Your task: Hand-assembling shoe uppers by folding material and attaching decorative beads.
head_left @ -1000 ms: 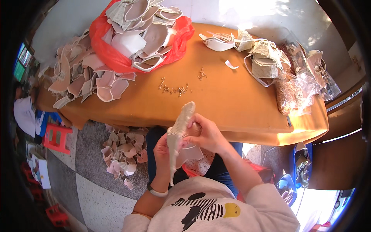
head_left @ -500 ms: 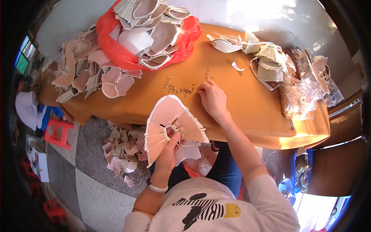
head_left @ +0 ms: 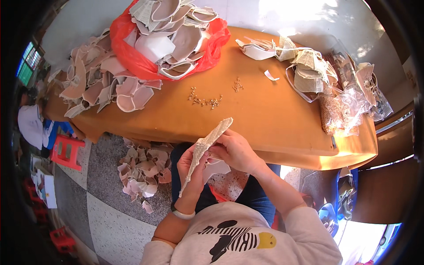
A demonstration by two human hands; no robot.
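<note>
Above my lap, a cream, textured bra cup piece (head_left: 206,143) is held nearly edge-on. My left hand (head_left: 189,170) grips its lower part, fingers closed around it. My right hand (head_left: 237,152) is closed at the cup's right side, its fingertips pressed together against it. Whether a small part sits between those fingertips is hidden. Below the hands shows a pale pad (head_left: 216,168). On the table beyond are a curved scatter of tiny gold-coloured pieces (head_left: 205,101) and a smaller cluster of gold pieces (head_left: 237,85).
An orange-brown cloth covers the table (head_left: 265,119). A red plastic bag (head_left: 218,44) overflows with cups beside a pile of cups (head_left: 95,79). More cups (head_left: 311,73) and a clear bag of gold pieces (head_left: 331,115) lie right. A floor heap (head_left: 143,170) and red stool (head_left: 67,151) stand left.
My right hand has left the gold pieces on the table and come back to the cup. The cup has been turned from its pink inner face to nearly edge-on.
</note>
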